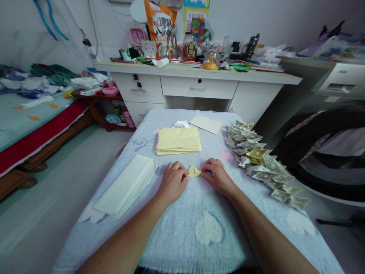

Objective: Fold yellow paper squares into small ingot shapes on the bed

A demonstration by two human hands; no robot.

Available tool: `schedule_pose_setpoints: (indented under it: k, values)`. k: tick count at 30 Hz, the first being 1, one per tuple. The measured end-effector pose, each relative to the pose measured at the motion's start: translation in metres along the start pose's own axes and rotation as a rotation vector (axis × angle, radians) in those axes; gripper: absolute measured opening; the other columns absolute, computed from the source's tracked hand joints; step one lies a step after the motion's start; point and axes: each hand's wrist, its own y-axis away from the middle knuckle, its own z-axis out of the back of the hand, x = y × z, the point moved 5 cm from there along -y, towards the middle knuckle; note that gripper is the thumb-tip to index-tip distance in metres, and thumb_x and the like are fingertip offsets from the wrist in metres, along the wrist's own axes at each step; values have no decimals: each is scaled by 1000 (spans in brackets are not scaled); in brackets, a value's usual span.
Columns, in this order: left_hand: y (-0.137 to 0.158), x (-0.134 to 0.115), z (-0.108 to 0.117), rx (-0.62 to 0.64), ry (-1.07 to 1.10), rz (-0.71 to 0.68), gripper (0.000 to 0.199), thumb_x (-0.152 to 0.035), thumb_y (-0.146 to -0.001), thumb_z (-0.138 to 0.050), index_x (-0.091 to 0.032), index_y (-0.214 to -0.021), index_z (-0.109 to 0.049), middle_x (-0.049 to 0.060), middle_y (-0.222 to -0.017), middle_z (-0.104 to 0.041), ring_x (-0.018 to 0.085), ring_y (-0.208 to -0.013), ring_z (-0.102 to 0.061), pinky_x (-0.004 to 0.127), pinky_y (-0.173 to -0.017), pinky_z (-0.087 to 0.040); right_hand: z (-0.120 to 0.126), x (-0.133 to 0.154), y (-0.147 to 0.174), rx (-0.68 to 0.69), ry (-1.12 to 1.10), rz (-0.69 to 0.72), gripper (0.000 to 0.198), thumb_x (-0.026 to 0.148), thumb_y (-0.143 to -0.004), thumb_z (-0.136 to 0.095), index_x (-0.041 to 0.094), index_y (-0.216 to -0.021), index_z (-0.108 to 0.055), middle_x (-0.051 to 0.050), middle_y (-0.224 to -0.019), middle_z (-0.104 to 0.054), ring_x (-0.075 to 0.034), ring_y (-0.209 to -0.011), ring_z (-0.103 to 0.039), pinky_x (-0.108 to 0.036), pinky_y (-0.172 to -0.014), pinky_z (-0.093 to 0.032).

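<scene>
A small piece of folded yellow paper (194, 171) lies between my hands near the middle of the cloth-covered table. My left hand (174, 180) pinches its left corner with thumb and fingers. At the opposite corner, my right hand (217, 174) grips the paper the same way. Just beyond sits a stack of yellow paper sheets (179, 140). To the left lies a slanted pile of long whitish folded paper (127, 186). Rows of folded paper pieces with pointed ends (259, 163) stretch along the right side, mostly greyish with a few yellow ones.
A pale card (205, 124) and a crumpled white tissue (181, 124) lie at the table's far end. Behind stands a white desk (199, 89) crowded with jars and clutter. A washing machine (342, 82) is at right, a bed (31, 125) at left.
</scene>
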Motion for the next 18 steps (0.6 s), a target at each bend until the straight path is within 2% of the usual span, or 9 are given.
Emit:
schedule_pose_setpoints:
  k: [6,18]
  values:
    - [-2,5,-1,-33,-70,82,13,-25,-84,-55,-20,-77,-65,5,-93,-57,21,-90,-47,35,-83,-38,-2,0,-3,-9,75,-81,10,27,-85,-60,20,-82,-67,-5,-95,-56,-19,-93,-46,-33,-83,-33]
    - [-2,5,-4,-22,-194,149,15,-30,-84,-55,-20,-75,-62,5,-94,-55,23,-93,-44,36,-80,-35,-8,-3,-7,-10,190,-160,13,30,-84,-61,19,-78,-64,-6,-98,-55,-20,-93,-46,-32,-80,-32]
